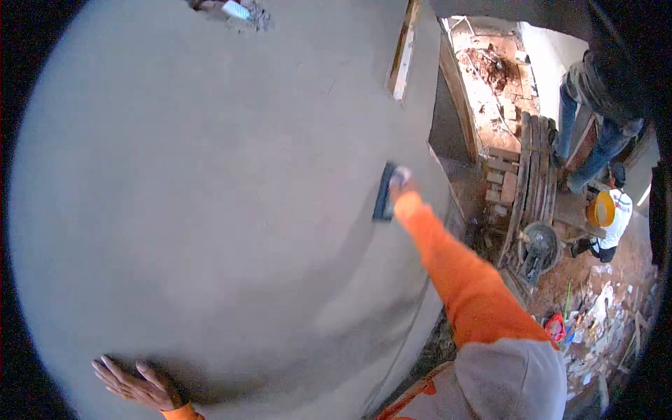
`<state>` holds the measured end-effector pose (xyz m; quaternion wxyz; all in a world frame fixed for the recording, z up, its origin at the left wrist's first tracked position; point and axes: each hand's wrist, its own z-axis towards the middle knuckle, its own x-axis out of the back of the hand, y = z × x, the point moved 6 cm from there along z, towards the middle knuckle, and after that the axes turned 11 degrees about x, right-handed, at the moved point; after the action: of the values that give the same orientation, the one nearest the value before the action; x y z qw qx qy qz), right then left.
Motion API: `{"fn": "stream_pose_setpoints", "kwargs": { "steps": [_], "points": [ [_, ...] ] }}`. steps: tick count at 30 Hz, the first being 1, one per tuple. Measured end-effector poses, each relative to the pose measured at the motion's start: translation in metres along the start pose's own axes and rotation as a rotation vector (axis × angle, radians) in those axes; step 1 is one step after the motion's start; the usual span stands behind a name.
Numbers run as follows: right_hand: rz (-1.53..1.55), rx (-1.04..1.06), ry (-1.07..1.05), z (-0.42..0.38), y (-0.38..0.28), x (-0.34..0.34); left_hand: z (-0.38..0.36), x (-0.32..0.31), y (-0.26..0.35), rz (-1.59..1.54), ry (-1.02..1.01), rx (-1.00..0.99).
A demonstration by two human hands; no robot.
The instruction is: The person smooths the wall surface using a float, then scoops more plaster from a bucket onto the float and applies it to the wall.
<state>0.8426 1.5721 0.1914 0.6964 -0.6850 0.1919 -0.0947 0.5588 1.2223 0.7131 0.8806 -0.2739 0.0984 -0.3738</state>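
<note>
A broad grey plastered wall (210,161) fills most of the view. My right hand (401,180), at the end of an orange sleeve, is closed round a dark plastering float (383,196), whose flat face lies against the plaster near the wall's right side. Low on the left, my left hand (136,386) is open, fingers spread and close to the wall surface, with nothing in it. A wooden strip (402,59) runs along the wall above my right hand.
Right of the wall stands a plank scaffold (535,164) with a person in jeans (605,143) on it. Below are a bucket of mortar (539,248), a person in a white shirt (616,220) by a yellow bucket (600,209), and scattered rubble (595,329).
</note>
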Motion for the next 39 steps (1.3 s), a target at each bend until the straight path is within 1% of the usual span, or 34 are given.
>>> {"fn": "stream_pose_setpoints", "kwargs": {
  "steps": [2,4,5,6,7,8,9,11,12,13,14,15,17,19,21,22,23,24,25,26,28,30,32,33,35,36,37,38,39],
  "points": [
    [-0.24,0.475,0.06,-0.048,-0.043,-0.014,0.003,0.002,0.005,0.003,0.002,0.019],
    [-0.055,0.513,-0.025,-0.044,-0.091,-0.014,0.001,0.002,0.006,0.017,-0.006,0.02],
    [-0.095,0.655,0.019,-0.026,-0.098,-0.011,0.002,0.001,0.004,0.012,-0.009,0.008],
    [-0.089,0.651,0.013,0.003,-0.086,-0.008,0.0,-0.003,-0.001,0.005,-0.007,0.004],
    [-0.095,0.578,0.048,0.037,-0.061,-0.003,0.0,-0.004,-0.003,0.014,-0.014,0.008],
    [-0.105,0.508,0.081,0.059,-0.038,0.002,0.001,-0.003,0.0,0.018,-0.015,0.013],
    [-0.109,0.511,0.069,0.065,-0.022,0.001,-0.001,-0.003,-0.002,0.021,-0.016,0.015],
    [0.096,0.35,0.069,0.074,0.009,0.001,0.002,0.0,0.005,0.017,-0.016,0.027],
    [0.062,0.431,0.03,0.056,-0.007,-0.002,0.003,0.001,0.01,0.008,-0.005,0.038],
    [0.029,0.505,-0.01,0.021,-0.037,-0.006,0.004,-0.001,0.009,0.013,-0.011,0.04],
    [-0.063,0.57,-0.061,-0.009,-0.084,-0.003,0.004,-0.002,0.007,0.007,-0.004,0.026],
    [-0.076,0.557,-0.094,-0.01,-0.1,-0.004,0.003,-0.001,0.007,0.003,-0.001,0.01],
    [-0.08,0.537,-0.139,0.007,-0.104,-0.008,0.004,-0.001,0.011,-0.014,-0.004,0.011],
    [-0.09,0.633,-0.015,0.06,-0.103,0.006,0.005,-0.002,0.009,-0.029,-0.007,0.013],
    [-0.03,0.535,-0.002,0.101,-0.082,0.008,0.003,-0.002,0.005,-0.019,-0.011,0.019],
    [-0.031,0.542,-0.008,0.105,-0.077,0.004,0.003,-0.004,0.006,-0.015,-0.013,0.028],
    [0.115,0.534,-0.014,0.109,-0.075,0.002,0.006,-0.004,0.009,-0.043,-0.004,0.034],
    [0.258,0.514,-0.028,0.103,-0.088,0.002,0.005,-0.002,0.01,-0.067,-0.004,0.037],
    [-0.037,0.618,-0.029,0.091,-0.104,0.007,0.004,-0.004,0.007,-0.061,-0.018,0.04],
    [-0.041,0.614,-0.044,0.081,-0.112,0.003,0.002,-0.006,0.005,-0.069,0.003,-0.028],
    [-0.174,0.817,-0.062,0.047,-0.122,0.001,0.003,-0.004,0.003,-0.075,-0.008,-0.105],
    [-0.234,0.849,-0.166,0.008,-0.08,-0.001,0.003,-0.006,0.0,-0.107,0.003,-0.023],
    [-0.157,0.618,-0.187,-0.027,-0.008,0.004,0.002,-0.006,0.004,-0.105,-0.012,0.005],
    [-0.156,0.623,-0.203,-0.022,0.01,0.008,0.002,-0.004,0.004,-0.107,-0.02,0.01],
    [-0.236,0.719,-0.114,0.004,0.027,0.016,0.003,-0.006,0.003,-0.099,-0.008,0.009],
    [-0.232,0.746,-0.027,0.022,-0.008,0.015,0.003,-0.006,0.002,-0.1,-0.015,-0.001],
    [-0.237,0.762,0.053,0.041,-0.062,0.017,0.003,-0.006,0.0,-0.095,-0.037,-0.008],
    [-0.226,0.802,0.006,0.053,-0.108,0.016,0.001,-0.006,0.0,-0.111,-0.034,-0.038],
    [-0.211,0.856,-0.037,0.06,-0.139,0.01,0.0,-0.007,0.0,-0.112,-0.032,-0.04]
  ]
}}
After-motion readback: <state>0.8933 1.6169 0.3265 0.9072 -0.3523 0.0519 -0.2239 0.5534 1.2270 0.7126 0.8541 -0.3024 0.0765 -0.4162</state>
